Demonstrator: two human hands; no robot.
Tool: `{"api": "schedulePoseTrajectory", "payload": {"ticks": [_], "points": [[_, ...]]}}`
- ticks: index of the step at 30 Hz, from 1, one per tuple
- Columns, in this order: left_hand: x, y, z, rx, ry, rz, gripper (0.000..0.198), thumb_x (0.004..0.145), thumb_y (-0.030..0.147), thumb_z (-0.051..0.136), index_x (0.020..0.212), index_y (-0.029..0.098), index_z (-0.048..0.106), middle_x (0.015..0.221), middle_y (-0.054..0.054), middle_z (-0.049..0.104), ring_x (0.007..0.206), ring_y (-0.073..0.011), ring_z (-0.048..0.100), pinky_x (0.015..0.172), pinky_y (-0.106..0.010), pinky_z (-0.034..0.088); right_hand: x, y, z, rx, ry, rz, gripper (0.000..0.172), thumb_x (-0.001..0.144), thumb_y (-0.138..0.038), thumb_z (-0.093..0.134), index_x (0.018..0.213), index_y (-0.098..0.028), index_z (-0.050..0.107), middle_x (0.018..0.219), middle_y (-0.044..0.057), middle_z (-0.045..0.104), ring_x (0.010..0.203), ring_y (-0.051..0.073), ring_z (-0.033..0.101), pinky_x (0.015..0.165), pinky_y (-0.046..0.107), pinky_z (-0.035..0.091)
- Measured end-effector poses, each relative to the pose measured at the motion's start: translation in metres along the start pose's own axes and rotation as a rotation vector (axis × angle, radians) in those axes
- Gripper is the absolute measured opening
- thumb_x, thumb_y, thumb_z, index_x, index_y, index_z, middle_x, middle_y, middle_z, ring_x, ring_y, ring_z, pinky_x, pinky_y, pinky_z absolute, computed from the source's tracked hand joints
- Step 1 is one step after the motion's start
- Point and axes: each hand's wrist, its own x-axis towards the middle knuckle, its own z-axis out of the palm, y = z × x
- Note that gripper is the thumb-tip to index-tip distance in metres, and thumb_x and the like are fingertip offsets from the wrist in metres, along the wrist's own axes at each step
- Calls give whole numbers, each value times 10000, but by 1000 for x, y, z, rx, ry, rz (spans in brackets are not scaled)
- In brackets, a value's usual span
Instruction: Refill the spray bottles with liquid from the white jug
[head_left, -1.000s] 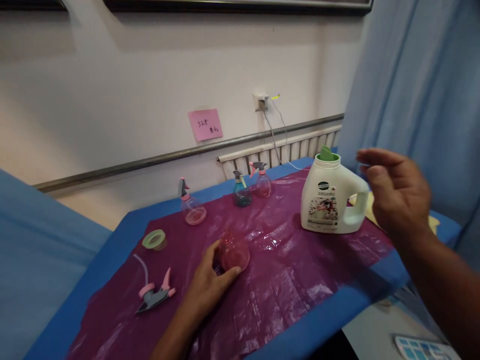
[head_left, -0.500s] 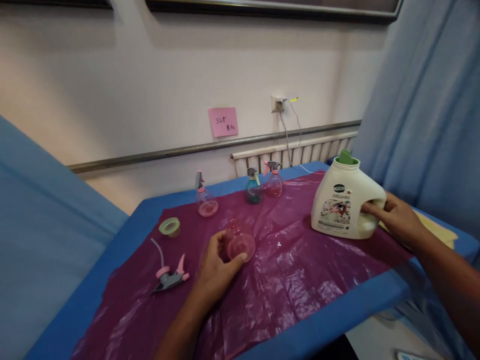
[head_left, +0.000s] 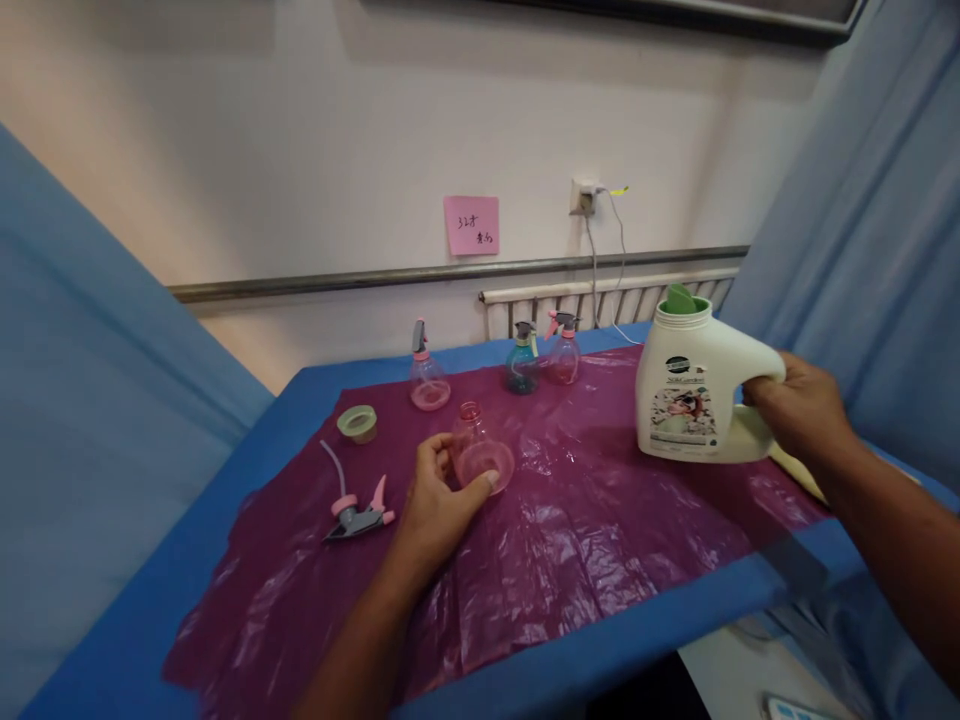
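Observation:
My left hand (head_left: 442,490) grips an uncapped pink clear spray bottle (head_left: 480,450), thumb at its front and fingers round its left side. By its handle, my right hand (head_left: 806,405) holds a large cream detergent jug (head_left: 686,400), which has a green spout (head_left: 681,299) in its open mouth. The jug is nearly upright; its base appears raised off the sheet. To the left of my left hand lies a grey and pink spray trigger head (head_left: 360,518) with its clear tube. Behind it sits a pale green ring-shaped lid or tape roll (head_left: 358,423); I cannot tell which.
Three spray bottles with heads on stand at the back: a pink one (head_left: 429,385), a blue one (head_left: 522,365) and another pink one (head_left: 565,355). A purple plastic sheet (head_left: 600,530) covers the blue table. Yellow cloth (head_left: 799,475) lies under my right arm. Curtains hang at both sides.
My right hand has closed round the jug's handle and lifted it a little. My left hand keeps its hold on the pink bottle. The camera view has shifted slightly.

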Motion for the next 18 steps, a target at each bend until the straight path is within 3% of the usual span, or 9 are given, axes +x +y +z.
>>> {"api": "schedulePoseTrajectory", "payload": {"ticks": [6,10,13,18], "points": [[-2,3,-1,-59,-23,7,893,747,287,916,1537,252,501,1588,-187,637,1461,-349,653,1273,-565,482,3,-44,2,-70,-92,-177,347,678,-395,597,909,-219,786,838,47,752,799,237,646,702,341,465],[-6,6,-4,30,-57,34,840,773,301,903,1546,239,578,1566,-174,667,1411,-360,690,1247,-557,514,-3,-61,16,-151,-236,-328,386,714,-341,585,991,-232,830,825,36,785,771,233,693,701,324,491],[-11,12,-7,98,-54,40,850,802,308,883,1588,258,565,1600,-156,650,1426,-345,681,1253,-532,511,-8,-69,27,-223,-346,-475,433,747,-297,581,1089,-267,846,928,27,835,829,242,751,742,324,506],[-22,25,-14,220,-67,36,834,859,329,857,1630,307,541,1647,-134,620,1499,-350,627,1301,-563,453,-11,-79,36,-382,-393,-601,452,789,-252,601,1162,-303,852,934,30,850,837,256,776,718,318,482]]}}
